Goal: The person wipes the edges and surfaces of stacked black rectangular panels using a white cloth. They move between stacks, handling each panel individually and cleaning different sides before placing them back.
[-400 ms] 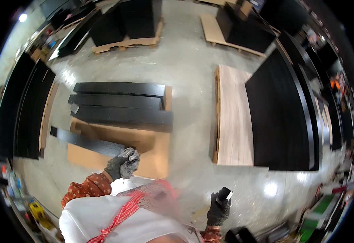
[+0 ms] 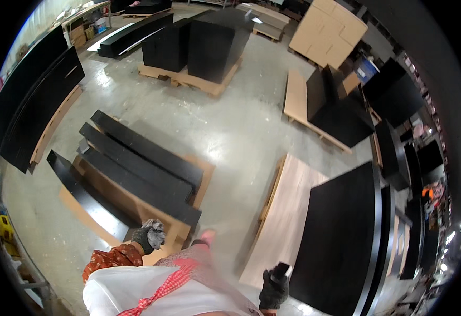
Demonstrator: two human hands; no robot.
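My left hand (image 2: 149, 236) wears a grey and black glove, and its fingers are curled into a fist with nothing visible in them. It hangs over the near corner of a low brown board (image 2: 115, 194) that carries several long black panels (image 2: 142, 157) laid side by side. My right hand (image 2: 273, 288), in a dark glove, is low at my right side and grips a small black object (image 2: 281, 270). It is beside the edge of a big stack of black sheets (image 2: 341, 237).
A pale wooden board (image 2: 289, 218) lies on the concrete floor beside the black sheets. Stacks of black panels on pallets (image 2: 199, 45) stand farther off. Long black panels (image 2: 35, 100) line the left side. Cardboard boxes (image 2: 328, 31) sit at the back right.
The view has swung round, so the panels and boards now lie diagonally. Both hands stay low at my sides, and the right one still holds the black object.
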